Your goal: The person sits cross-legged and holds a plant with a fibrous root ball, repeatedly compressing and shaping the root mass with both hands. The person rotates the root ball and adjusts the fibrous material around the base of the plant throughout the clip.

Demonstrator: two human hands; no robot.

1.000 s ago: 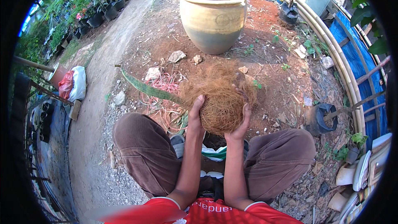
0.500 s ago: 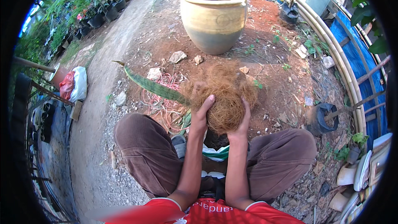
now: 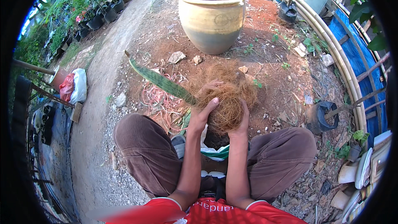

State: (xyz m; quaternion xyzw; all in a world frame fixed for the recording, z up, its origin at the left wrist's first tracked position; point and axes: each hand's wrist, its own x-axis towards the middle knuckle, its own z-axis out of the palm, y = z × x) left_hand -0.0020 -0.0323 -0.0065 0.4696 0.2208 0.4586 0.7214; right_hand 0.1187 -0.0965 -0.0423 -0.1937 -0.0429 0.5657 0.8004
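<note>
Just in front of me, the left hand [image 3: 200, 117] and right hand [image 3: 241, 123] clasp 1 brown fibre ball [image 3: 226, 112], a green leaf [image 3: 163, 84] slanting leftward beside it.

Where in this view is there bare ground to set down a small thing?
Free: the dirt path, between the white bag and the pale stone. Partly free: the stony red soil between the fibre ball and the black bag. Crowded: left of the fibre ball, with pink strings and a long leaf, and between the knees, with a sack.
</note>
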